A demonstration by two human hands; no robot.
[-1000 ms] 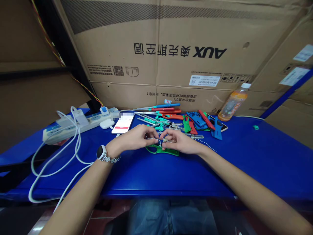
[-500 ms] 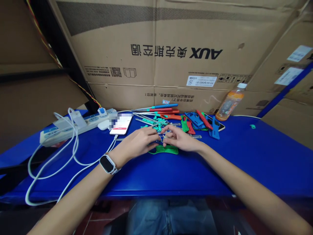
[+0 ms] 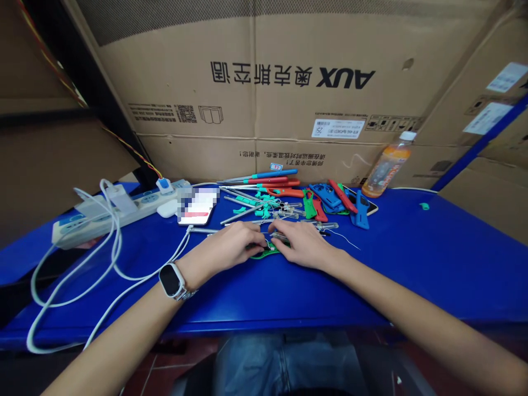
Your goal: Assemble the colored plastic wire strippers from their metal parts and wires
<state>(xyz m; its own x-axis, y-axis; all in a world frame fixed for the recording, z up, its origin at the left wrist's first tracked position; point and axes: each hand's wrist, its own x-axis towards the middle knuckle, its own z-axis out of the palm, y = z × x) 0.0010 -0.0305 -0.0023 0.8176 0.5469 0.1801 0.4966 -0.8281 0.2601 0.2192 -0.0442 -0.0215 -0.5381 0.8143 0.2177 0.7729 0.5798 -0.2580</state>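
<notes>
A green plastic lighter shell half (image 3: pixel 270 253) lies on the blue table under my fingertips. My left hand (image 3: pixel 241 241) has its thumb and fingers closed at the shell's left part, partly hiding it. Over the shell's right part, my right hand (image 3: pixel 304 242) curls its fingers around a clear lighter tank (image 3: pixel 279 236) with a thin white wire. Much of that tank is covered by the fingers. Just beyond the hands are several clear tanks (image 3: pixel 328 225), teal plastic pieces (image 3: pixel 264 207) and metal tubes (image 3: pixel 241 215).
Blue, red and orange lighters (image 3: pixel 274 180) lie by the cardboard wall, with loose coloured shells (image 3: pixel 362 213) to the right. A phone (image 3: pixel 200 206), power strip (image 3: pixel 152 204) and white cables (image 3: pixel 117 236) occupy the left. An orange drink bottle (image 3: pixel 388 168) leans at back right.
Both hands have come down onto the green shell, and my right fingers have flattened over its right side. The clear tank now shows between them. The camera view has shifted slightly.
</notes>
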